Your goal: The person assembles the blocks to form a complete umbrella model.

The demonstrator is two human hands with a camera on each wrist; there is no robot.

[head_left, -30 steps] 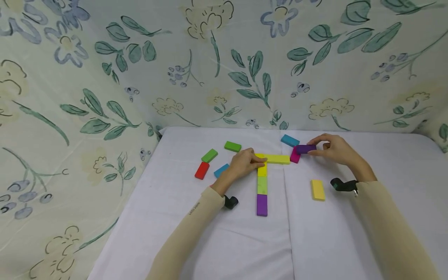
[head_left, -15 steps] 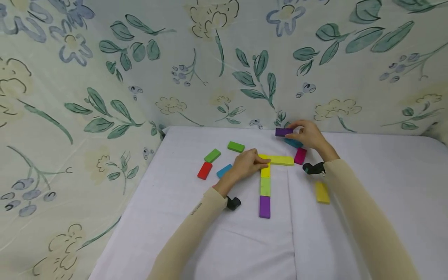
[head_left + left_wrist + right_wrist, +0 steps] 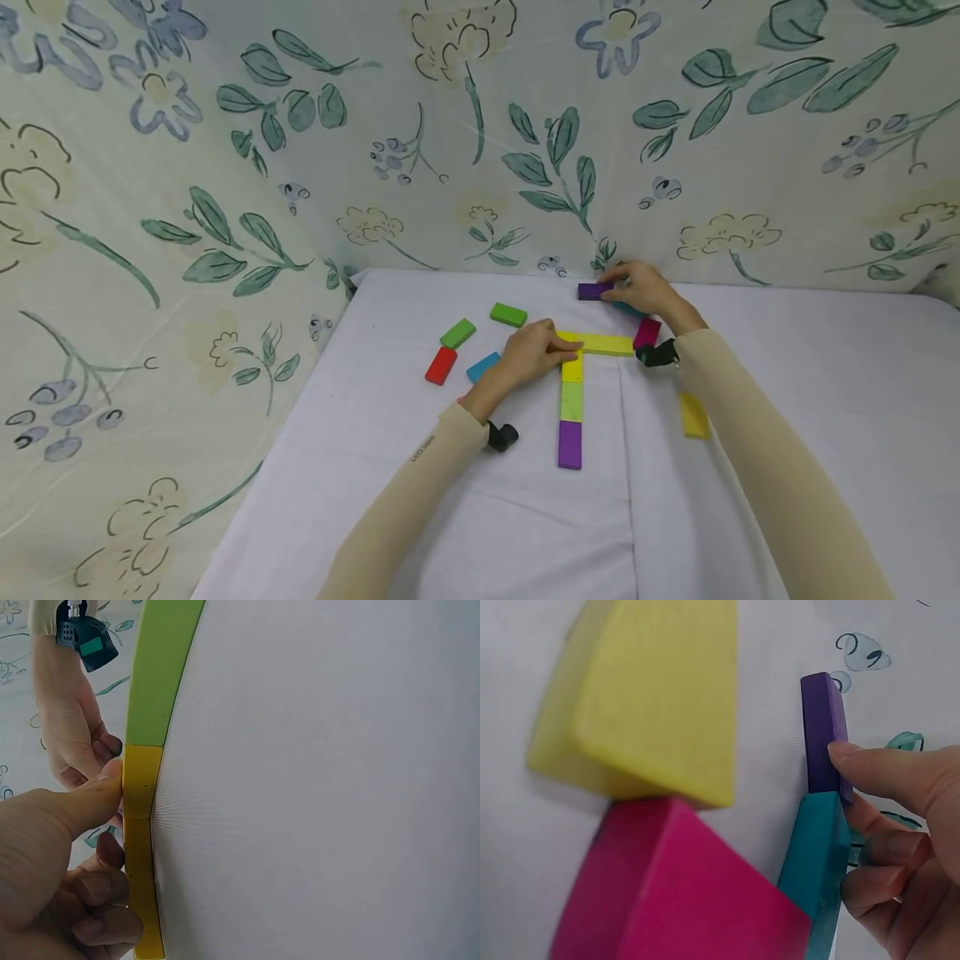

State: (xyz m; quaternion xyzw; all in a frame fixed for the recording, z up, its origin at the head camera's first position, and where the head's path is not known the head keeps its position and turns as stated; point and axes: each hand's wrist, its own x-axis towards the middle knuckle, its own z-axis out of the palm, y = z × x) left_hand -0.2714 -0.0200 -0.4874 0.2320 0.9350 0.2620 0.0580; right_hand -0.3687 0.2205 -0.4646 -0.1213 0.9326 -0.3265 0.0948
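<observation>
My right hand [image 3: 645, 290] pinches a purple block [image 3: 592, 292] between thumb and fingers at the back of the table. In the right wrist view this block stands on its narrow side, close against the end of a teal-blue block [image 3: 819, 855]. A magenta block [image 3: 647, 333] lies between that blue one and a yellow block [image 3: 606, 344]. My left hand [image 3: 532, 354] holds a yellow block [image 3: 572, 367] at the corner where the yellow blocks meet. In the left wrist view its thumb lies along the yellow side, other fingers curled. Below follow a lime-green block [image 3: 572, 402] and a purple block [image 3: 570, 445].
Left of the row lie two green blocks [image 3: 508, 314], a red block [image 3: 441, 366] and a blue block [image 3: 483, 367]. A yellow block [image 3: 694, 415] lies under the right forearm. Floral cloth [image 3: 480, 167] hangs behind the white tabletop [image 3: 375, 333].
My right hand has carried the purple block left and back from above the magenta block, past the blue one, and lowered it to the table. My left hand has stayed on the yellow block.
</observation>
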